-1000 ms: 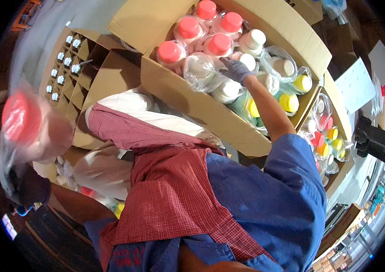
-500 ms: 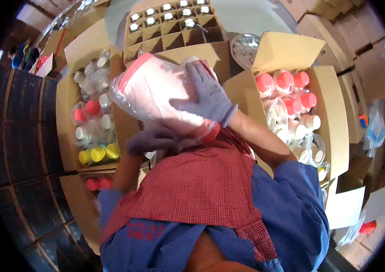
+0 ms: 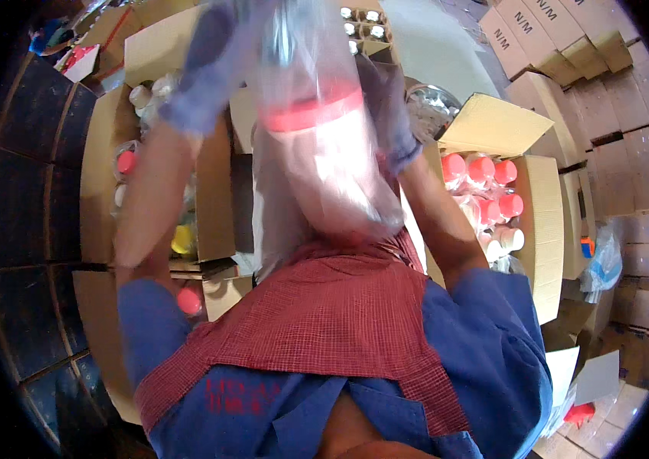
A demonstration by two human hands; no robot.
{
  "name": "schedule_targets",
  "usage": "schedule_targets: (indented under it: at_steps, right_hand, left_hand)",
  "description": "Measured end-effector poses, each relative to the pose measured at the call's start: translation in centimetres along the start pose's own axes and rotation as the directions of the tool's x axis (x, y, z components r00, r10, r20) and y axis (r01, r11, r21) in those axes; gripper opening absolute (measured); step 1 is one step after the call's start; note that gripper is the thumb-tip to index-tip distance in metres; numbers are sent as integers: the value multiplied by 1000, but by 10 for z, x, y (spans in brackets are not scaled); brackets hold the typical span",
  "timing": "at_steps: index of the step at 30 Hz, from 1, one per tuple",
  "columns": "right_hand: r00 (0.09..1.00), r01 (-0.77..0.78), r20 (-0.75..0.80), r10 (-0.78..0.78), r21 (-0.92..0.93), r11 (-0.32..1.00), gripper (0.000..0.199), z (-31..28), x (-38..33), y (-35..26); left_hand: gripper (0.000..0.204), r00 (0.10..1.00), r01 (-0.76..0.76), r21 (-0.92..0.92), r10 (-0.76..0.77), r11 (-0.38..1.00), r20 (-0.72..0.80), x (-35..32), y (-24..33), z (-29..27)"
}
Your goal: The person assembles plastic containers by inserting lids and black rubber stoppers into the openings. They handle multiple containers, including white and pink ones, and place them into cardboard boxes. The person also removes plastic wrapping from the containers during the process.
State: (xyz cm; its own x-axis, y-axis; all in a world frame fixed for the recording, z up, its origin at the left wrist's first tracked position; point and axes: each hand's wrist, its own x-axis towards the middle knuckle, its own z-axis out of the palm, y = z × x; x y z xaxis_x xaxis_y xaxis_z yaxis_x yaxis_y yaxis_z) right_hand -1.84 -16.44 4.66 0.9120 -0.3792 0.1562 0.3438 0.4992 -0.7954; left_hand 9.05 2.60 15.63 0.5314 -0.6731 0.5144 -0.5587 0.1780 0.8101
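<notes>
In front of my apron a clear plastic bag (image 3: pixel 301 61) is held upright, its upper part stretched above a pale pink, rounded container (image 3: pixel 324 172) with a red band. The container sits inside the bag, low against my apron; its exact kind does not show. My left hand (image 3: pixel 210 69), in a grey-purple glove, is raised at the bag's upper left side and closed on it, though blurred. On the other side my right hand (image 3: pixel 389 111), gloved too, is closed at the bag's right edge. Its fingertips are partly hidden behind the plastic.
Left stands an open carton (image 3: pixel 214 191) of bagged bottles; another carton (image 3: pixel 542 237) with red-capped bottles (image 3: pixel 481 168) is at right. A divided box of bottles (image 3: pixel 370 30) and a metal bowl (image 3: pixel 435 99) lie beyond. Dark stacked boxes (image 3: pixel 15 222) line the left.
Both hands have lifted and moved apart, the left one up and away to the upper left. The red-banded container now stands more upright, with the bag drawn up above it.
</notes>
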Motion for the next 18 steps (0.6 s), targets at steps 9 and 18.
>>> schedule_targets:
  at_steps: [9, 18]
  right_hand:
    - [923, 273, 374, 93, -804, 529, 41, -25, -12, -80]
    - [962, 143, 264, 75, -714, 685, 38, -72, 43, -12]
  left_hand:
    - [32, 978, -206, 204, 196, 957, 70, 9, 8, 55]
    - [41, 978, -209, 639, 174, 741, 119, -53, -67, -6]
